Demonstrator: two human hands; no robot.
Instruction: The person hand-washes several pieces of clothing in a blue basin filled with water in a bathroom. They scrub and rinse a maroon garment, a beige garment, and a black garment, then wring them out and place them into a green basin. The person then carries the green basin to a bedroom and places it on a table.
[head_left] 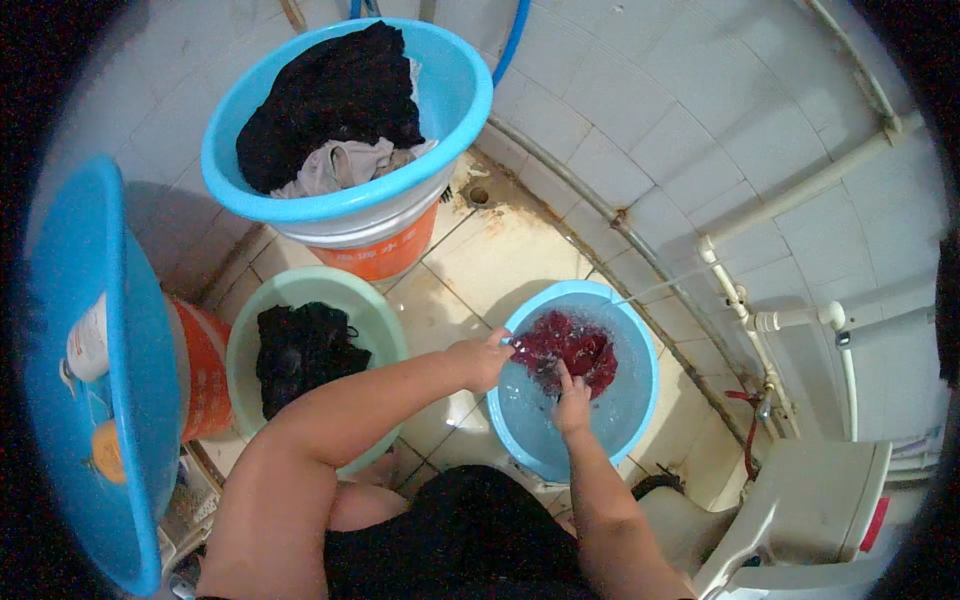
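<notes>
A light blue basin (648, 415) of water stands on the floor ahead of me, with a dark red cloth garment (585, 350) bunched in it. My left hand (484, 361) is closed at the basin's left rim, gripping the garment's left edge. Lower down, inside the basin, my right hand (572, 403) is closed on the garment's near side, one finger showing on top; the other fingertips are partly hidden. A thin stream of water (655, 288) runs into the basin from the pipe on the right.
Beside my left arm is a pale green basin (245, 345) with a black garment (305, 350). Behind it, a blue tub (470, 95) of clothes tops an orange-and-white bucket (375, 250). Another blue tub (150, 400) stands far left. A toilet (810, 500) and wall pipes (740, 300) are right.
</notes>
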